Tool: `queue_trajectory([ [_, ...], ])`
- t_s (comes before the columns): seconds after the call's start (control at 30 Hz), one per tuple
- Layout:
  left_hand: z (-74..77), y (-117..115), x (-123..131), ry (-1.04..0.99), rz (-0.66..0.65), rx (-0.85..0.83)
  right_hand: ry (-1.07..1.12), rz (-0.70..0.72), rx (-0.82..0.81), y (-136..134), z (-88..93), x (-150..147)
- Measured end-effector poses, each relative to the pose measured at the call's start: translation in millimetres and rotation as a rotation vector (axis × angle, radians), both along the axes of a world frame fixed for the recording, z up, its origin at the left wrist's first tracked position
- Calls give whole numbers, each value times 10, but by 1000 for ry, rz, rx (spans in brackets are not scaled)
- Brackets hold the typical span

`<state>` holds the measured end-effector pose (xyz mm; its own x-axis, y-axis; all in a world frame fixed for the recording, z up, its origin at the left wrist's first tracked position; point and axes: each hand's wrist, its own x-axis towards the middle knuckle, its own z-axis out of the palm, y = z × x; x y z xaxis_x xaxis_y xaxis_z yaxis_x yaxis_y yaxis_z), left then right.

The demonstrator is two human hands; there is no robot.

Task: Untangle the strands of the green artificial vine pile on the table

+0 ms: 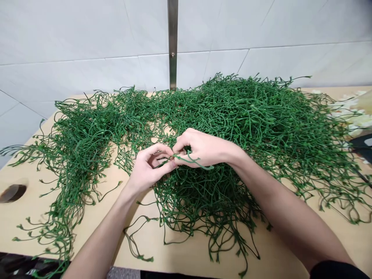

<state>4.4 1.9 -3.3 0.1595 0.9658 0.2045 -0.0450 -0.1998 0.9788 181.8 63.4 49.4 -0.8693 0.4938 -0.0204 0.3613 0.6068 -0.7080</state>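
A big heap of green plastic plant stems (250, 116) covers most of a light wooden table (186, 252). Both hands meet over the middle of the heap. My left hand (148, 168) is closed, its thumb and fingers pinching one green stem (197, 162). My right hand (203, 149) is also closed, fingers curled round the same stem right beside the left fingertips. The stem's free end sticks out to the right below my right hand. More stems spread out to the left (78, 147) and hang over the table's front edge.
A round cable hole (12, 192) is cut in the table at the left. White artificial flowers (353, 112) and a dark object (363, 147) lie at the right edge. A white tiled wall with a metal strip (173, 42) stands behind.
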Motion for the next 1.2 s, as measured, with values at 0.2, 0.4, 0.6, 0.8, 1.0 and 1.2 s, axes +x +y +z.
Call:
queue_trajectory([
  [0.2,-21,11,-8,9,45,-24,1,-114,230,-57,-35,-67],
  [0.4,-14,43,-33,-48,116,91,9,-248,280,-82,-24,-99],
  [0.6,-17,49,-5,-7,196,54,-54,-296,224,-83,-20,-81],
  [0.8,-10,38,33,-47,182,45,-12,-232,259,-84,-6,-80],
  [1.0,-85,53,-11,-138,170,-19,108,-183,216,-55,-30,-73],
  [1.2,-74,58,20,-232,143,-114,195,-162,234,12,-120,-65],
])
